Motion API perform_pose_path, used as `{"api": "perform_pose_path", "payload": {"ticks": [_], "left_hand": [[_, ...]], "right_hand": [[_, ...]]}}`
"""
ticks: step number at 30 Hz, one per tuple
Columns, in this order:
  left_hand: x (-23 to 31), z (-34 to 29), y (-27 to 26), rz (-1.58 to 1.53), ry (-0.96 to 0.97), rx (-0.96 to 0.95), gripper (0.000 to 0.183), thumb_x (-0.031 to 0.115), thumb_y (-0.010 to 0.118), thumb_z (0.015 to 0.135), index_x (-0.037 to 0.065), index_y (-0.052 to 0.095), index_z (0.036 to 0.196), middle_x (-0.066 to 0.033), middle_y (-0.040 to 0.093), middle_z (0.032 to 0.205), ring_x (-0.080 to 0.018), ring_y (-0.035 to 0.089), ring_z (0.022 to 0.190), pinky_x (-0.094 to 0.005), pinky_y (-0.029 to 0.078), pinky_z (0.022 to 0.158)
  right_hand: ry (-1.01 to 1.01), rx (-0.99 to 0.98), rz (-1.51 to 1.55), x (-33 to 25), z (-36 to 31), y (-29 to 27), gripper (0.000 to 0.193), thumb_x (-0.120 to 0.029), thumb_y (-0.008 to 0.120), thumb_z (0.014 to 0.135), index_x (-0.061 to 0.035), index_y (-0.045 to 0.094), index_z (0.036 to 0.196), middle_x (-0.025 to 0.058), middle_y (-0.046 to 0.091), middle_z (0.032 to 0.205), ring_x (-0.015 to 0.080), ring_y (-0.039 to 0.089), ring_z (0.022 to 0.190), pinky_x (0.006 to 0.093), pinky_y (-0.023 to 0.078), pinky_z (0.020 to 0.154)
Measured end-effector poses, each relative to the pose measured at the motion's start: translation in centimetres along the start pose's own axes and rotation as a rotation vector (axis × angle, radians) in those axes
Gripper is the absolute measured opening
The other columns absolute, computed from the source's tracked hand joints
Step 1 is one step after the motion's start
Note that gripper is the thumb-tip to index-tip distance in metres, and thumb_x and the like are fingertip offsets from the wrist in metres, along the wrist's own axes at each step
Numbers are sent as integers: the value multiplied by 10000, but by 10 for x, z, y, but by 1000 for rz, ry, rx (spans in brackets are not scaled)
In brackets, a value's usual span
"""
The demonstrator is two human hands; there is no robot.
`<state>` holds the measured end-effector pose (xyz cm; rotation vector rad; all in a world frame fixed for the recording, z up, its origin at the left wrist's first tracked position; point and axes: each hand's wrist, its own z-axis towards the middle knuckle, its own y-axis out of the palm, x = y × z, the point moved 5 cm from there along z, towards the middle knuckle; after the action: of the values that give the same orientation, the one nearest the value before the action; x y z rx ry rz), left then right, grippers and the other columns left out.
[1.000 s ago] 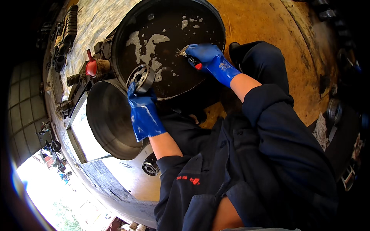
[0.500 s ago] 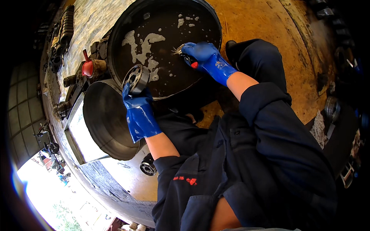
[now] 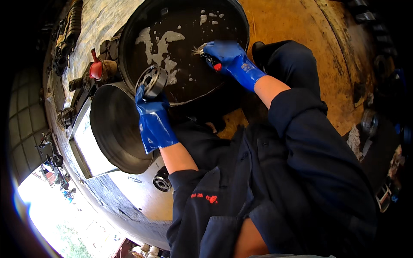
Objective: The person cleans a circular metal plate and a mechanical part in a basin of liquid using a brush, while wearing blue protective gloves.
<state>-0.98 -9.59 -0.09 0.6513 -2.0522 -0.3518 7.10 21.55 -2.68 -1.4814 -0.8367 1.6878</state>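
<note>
My left hand (image 3: 153, 122), in a long blue rubber glove, grips a round metal bearing (image 3: 160, 84) by its lower edge. The bearing is tilted over the near left side of a wide black basin (image 3: 124, 71). Dark liquid with pale foam patches (image 3: 163, 43) fills the basin. Gloved the same way, my right hand (image 3: 230, 60) is closed around a brush (image 3: 197, 50) with pale bristles and a red handle end. The bristles point left above the liquid, apart from the bearing. Parts of both grips are hidden behind the gloves.
A second, deep metal tub (image 3: 114, 124) stands tilted beside the basin on the left. Beyond it is a red funnel-like vessel (image 3: 96, 70). Another bearing (image 3: 162, 181) lies by my left sleeve. Stained yellowish-brown floor (image 3: 292, 26) spreads to the right, beside my bent knee.
The view has shifted slightly. The bearing in my left hand has tilted a little, while my right hand and the brush stay in nearly the same place over the basin.
</note>
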Motion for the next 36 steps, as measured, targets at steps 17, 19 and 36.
{"api": "perform_pose_path", "payload": {"ticks": [17, 19, 36], "left_hand": [[-2, 8, -3, -157, -97, -24, 378, 198, 681, 933, 49, 668, 1280, -128, 705, 1307, -313, 662, 1218, -443, 539, 1073], [7, 6, -10, -135, -55, 16, 375, 216, 657, 946, 45, 668, 1279, -136, 703, 1310, -320, 660, 1227, -452, 548, 1060], [112, -201, -210, -270, 390, 141, 445, 161, 690, 918, 21, 627, 1336, -159, 696, 1299, -319, 690, 1168, -465, 607, 989]], "right_hand": [[193, 8, 635, 13, 11, 20, 203, -183, 693, 920, -95, 703, 1102, 126, 722, 1062, 369, 712, 962, 477, 580, 793], [-34, 71, 30, -9, 8, 6, 216, -208, 711, 921, -101, 705, 1108, 123, 733, 1121, 356, 719, 1002, 461, 590, 831], [-268, 207, 131, -21, 2, 6, 298, -168, 716, 937, -29, 709, 1200, 193, 740, 1145, 367, 719, 1069, 415, 562, 957]]}}
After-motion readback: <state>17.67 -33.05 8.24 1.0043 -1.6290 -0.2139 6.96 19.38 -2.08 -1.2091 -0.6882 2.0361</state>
